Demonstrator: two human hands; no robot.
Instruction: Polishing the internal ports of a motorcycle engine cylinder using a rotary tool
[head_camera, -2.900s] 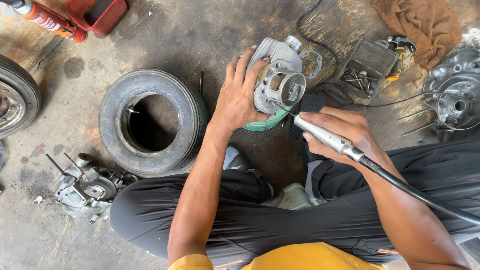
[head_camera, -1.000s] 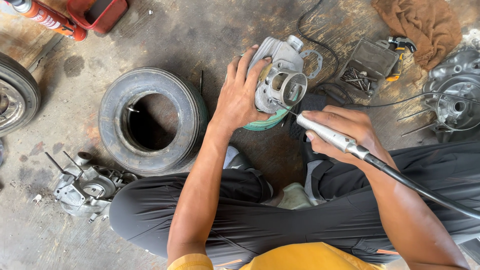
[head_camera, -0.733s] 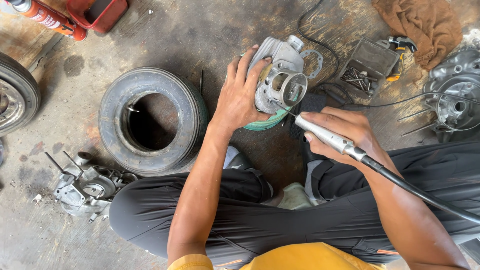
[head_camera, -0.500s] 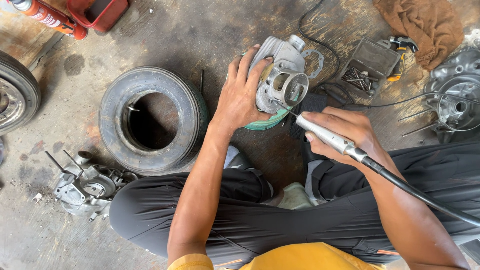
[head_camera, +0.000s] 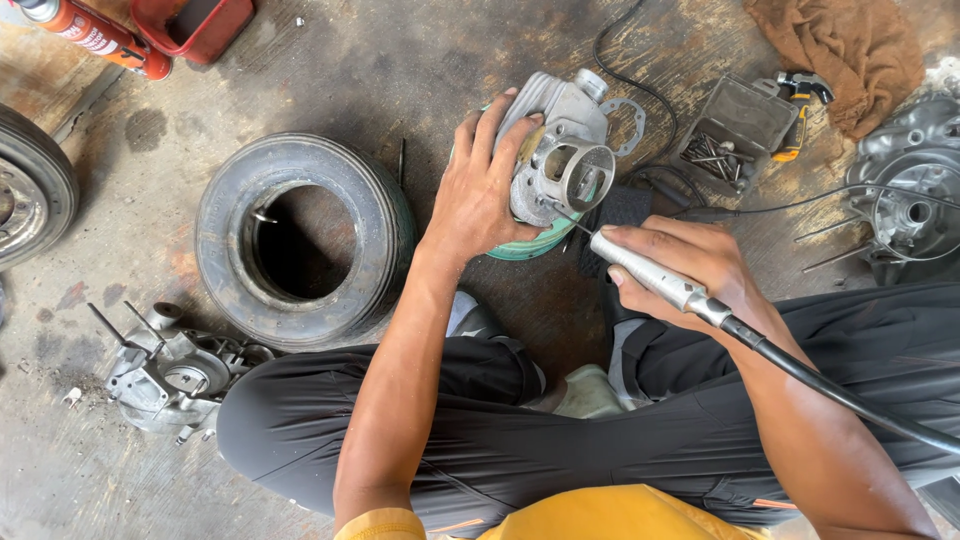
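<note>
STEP: port grinding | left hand (head_camera: 480, 190) clamps engine cylinder (head_camera: 560, 150) | right hand (head_camera: 690, 265) grips rotary handpiece (head_camera: 650, 278) | NEXT: needs steady bit control inside port.

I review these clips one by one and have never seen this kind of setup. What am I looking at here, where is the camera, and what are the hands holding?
The camera sits on a person's head and looks down at their lap and the workshop floor. The left hand steadies a grey metal engine part, which rests on a green ring. The right hand grips a slim silver rotary tool on a black flexible shaft, its tip at the part's round opening. Around them lie a small tyre, another engine casing, a tray of bolts and a brown rag.
</note>
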